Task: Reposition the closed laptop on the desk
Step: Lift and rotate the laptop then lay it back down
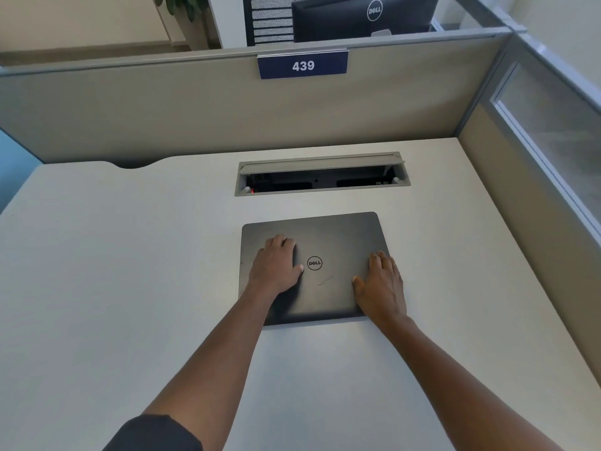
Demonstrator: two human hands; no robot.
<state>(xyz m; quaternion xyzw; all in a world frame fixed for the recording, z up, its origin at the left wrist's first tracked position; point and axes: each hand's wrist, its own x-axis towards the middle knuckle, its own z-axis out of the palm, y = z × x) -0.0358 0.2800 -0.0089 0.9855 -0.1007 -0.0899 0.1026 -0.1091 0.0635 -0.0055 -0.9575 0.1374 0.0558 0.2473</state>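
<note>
The closed laptop (313, 268) lay flat on the pale desk (113, 288), lid up, a little right of the desk's middle and nearer the back than the front edge. Its dark grey lid showed a round logo (314, 263) in the centre, and the whole thing sat slightly askew, its far edge tilting up toward the right.

Both of the person's hands rested on top of it. The left hand (276, 265) was spread palm-down on the left half of the lid, fingers pointing toward the far edge, the thumb reaching in almost to the logo. The right hand (380, 284) lay palm-down too, over the laptop's right side, its fingers on the lid and its outer part hanging past the right edge over the desk. Neither hand was curled round anything; both were flat and open, pressing on the lid rather than gripping it. The logo stood bare between the two thumbs.

Just beyond the laptop, a cable hatch (322, 175) was set into the desk, its flap raised and a dark slot showing beneath. Behind that ran a grey partition (162, 109) carrying a blue plate marked 439 (303, 65). Over the partition's top the back of a dark monitor (364, 16) showed. A dark sleeve (156, 434) covered the left upper arm.
</note>
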